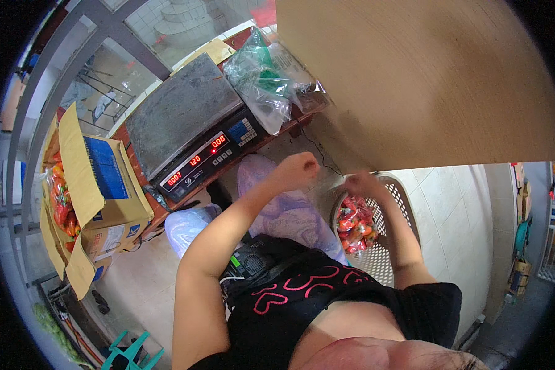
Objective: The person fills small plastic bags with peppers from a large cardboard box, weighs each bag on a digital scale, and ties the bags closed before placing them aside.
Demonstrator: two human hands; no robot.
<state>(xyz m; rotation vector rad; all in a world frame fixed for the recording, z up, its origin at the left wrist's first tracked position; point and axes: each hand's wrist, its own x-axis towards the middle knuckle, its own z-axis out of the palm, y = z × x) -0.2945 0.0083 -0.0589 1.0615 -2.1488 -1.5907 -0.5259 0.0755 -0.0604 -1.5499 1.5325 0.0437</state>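
Note:
My left hand is curled closed above the floor, just in front of the scale table. Close by on its right, my right hand is also curled, over the rim of a brown plastic basket with a perforated wall. Whatever the fingers of either hand may pinch is too small or too hidden to make out. Below my right hand, inside the basket, lies a clear plastic bag of red and orange peppers. The two hands are apart, with a narrow gap between them.
A digital scale with lit red figures sits on the table, with clear and green plastic bags beside it. At left stands an open cardboard box with bagged peppers. A large brown panel blocks the upper right.

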